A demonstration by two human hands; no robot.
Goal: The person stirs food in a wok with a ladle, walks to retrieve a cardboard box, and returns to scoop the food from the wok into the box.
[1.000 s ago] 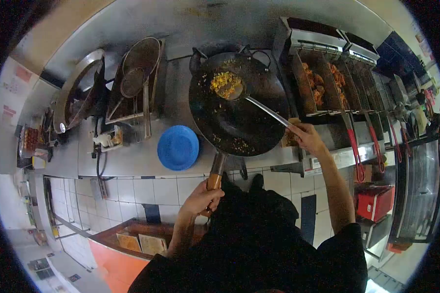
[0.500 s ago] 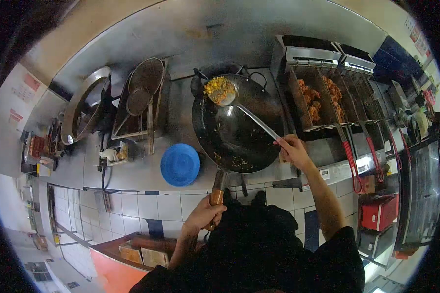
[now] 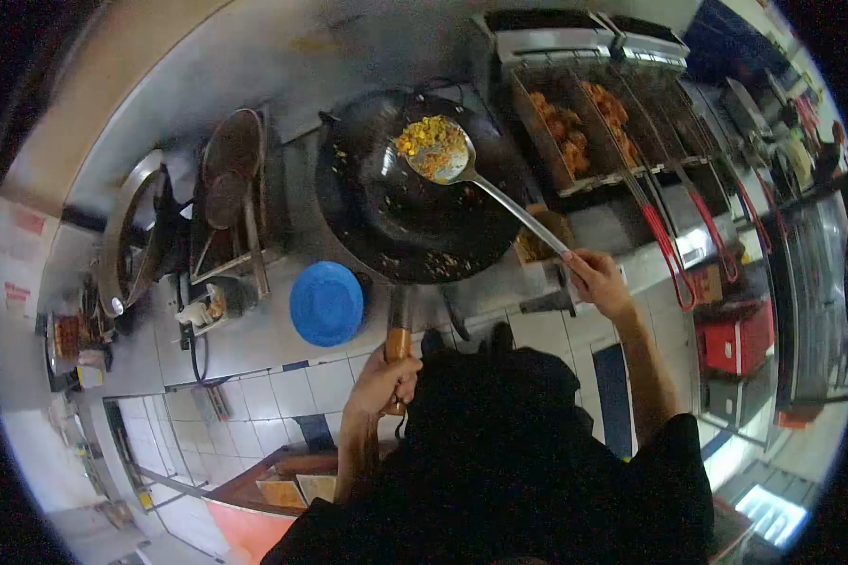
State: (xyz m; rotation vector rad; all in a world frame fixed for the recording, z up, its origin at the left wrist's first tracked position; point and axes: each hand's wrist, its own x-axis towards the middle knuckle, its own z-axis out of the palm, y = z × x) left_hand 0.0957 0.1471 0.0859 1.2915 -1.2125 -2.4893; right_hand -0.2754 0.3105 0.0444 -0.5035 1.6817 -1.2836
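My left hand (image 3: 383, 381) is wrapped around the wooden handle of a large black wok (image 3: 377, 240). In my right hand (image 3: 601, 282) is the end of a long metal ladle (image 3: 520, 213). The ladle's bowl hangs over the far part of the wok, heaped with chopped yellow and orange food (image 3: 433, 146). Small food scraps cling to the wok's inner wall and near side. A blue bowl (image 3: 326, 303) stands on the metal counter, left of the wok's handle.
Fryer baskets (image 3: 575, 127) with browned fried pieces and red-handled grips stand to the right. A container (image 3: 545, 240) sits beside the wok's right edge. Round strainers (image 3: 231, 151) and another large pan (image 3: 132, 235) are at left. Below lies a tiled floor (image 3: 254, 407).
The ladle with its food has shifted from the wok's far-left edge toward its middle and right. My right hand has moved right. The camera view has turned, and the container beside the wok shows more.
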